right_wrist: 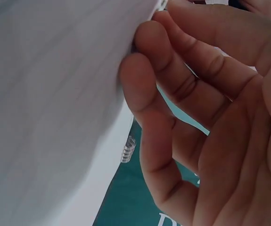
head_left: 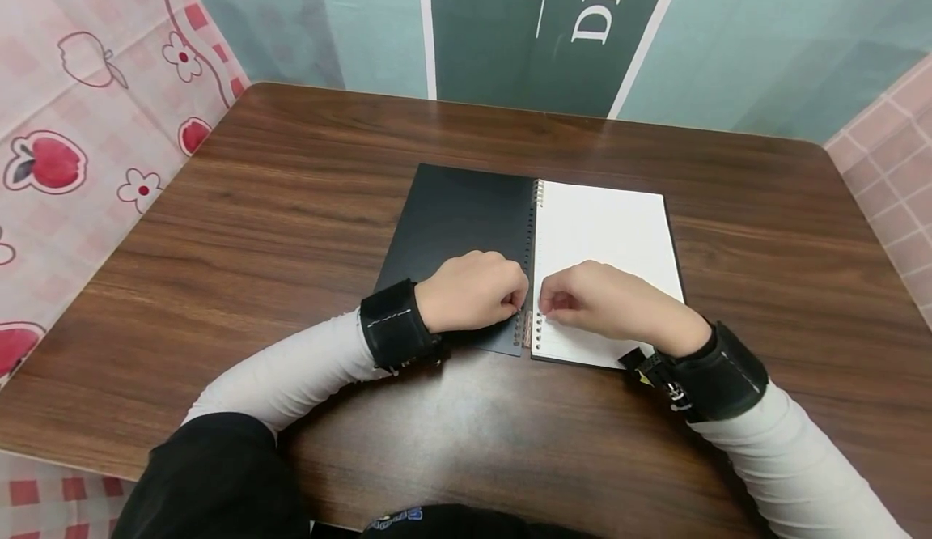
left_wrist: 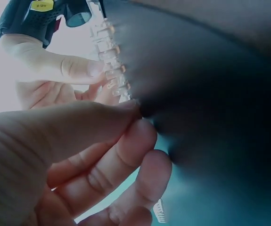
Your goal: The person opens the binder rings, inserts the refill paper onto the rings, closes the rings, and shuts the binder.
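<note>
A ring-bound notebook lies spread on the table, its black cover (head_left: pixel 466 207) to the left and white pages (head_left: pixel 604 227) to the right. Clear plastic binding rings (head_left: pixel 539 193) run down the middle. Over the cover, my left hand (head_left: pixel 473 290) pinches the lower rings between thumb and fingers; the left wrist view shows these rings (left_wrist: pixel 111 54) close up. Facing it across the spine, my right hand (head_left: pixel 612 300) has curled fingers and pinches the binding from the page side. The right fingertips hide what they grip, and whether the rings there are joined I cannot tell.
The brown wooden table (head_left: pixel 218 280) extends around the notebook. Behind it hangs a teal cloth (head_left: pixel 750 53) with lettering, and at the left a pink apple-patterned cloth (head_left: pixel 95 102). Black bands (head_left: pixel 396 324) wrap both wrists.
</note>
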Available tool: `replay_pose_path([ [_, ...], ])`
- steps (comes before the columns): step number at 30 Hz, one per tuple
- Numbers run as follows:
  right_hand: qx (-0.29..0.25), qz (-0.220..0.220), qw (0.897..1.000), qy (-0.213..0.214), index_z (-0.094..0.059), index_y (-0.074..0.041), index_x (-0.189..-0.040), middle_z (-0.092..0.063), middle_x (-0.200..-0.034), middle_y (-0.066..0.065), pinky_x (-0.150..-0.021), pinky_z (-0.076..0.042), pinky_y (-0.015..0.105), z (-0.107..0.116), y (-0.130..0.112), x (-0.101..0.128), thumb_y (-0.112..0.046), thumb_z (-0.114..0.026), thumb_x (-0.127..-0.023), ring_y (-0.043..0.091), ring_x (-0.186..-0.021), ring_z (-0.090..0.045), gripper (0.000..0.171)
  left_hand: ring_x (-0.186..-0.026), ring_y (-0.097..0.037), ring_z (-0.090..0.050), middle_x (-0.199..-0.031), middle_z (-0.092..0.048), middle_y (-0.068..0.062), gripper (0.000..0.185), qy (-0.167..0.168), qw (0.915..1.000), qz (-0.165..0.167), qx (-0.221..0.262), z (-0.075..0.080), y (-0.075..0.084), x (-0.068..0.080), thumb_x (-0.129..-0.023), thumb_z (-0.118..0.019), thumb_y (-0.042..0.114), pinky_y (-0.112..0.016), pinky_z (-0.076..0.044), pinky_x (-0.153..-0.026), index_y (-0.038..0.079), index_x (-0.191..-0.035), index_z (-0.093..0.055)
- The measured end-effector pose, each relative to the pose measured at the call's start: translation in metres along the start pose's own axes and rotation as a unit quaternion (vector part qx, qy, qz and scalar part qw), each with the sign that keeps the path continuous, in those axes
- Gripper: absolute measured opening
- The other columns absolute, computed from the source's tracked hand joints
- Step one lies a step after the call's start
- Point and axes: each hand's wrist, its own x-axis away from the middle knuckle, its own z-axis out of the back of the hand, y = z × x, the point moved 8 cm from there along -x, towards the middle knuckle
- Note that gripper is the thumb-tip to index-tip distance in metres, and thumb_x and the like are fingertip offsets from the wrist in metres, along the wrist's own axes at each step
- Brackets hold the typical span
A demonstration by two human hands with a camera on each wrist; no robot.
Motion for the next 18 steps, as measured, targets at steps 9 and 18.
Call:
replay_pose_path([
  [9,0.011,-0.008,1.0,0.006,-0.064,-0.018,-0.078,-0.05,-0.066,-0.011,-0.063,-0.039,0.023,-0.0018,-0.0039,-0.0015,-0.001,-0.066,-0.087,0.004,-0.066,-0.046,0.02,-0.061,-0.007,-0.05,-0.061,-0.048,0.01,0.023,0.01,0.9999,-0.005,-0.006,0.0,0.0015,-0.0005,-0.086,-0.063,0.005,-0.02,-0.038,-0.052,0.019,-0.068,-0.065],
  [18,0.01,-0.001,1.0,0.008,-0.063,-0.018,-0.078,-0.049,-0.065,-0.01,-0.062,-0.039,0.023,-0.0013,-0.0049,-0.003,-0.001,-0.065,-0.088,0.004,-0.065,-0.045,0.02,-0.061,-0.008,-0.052,-0.061,-0.05,0.009,0.021,0.007,0.9999,-0.007,-0.001,-0.0002,0.0015,-0.0014,-0.087,-0.064,0.007,-0.02,-0.039,-0.052,0.018,-0.07,-0.066],
])
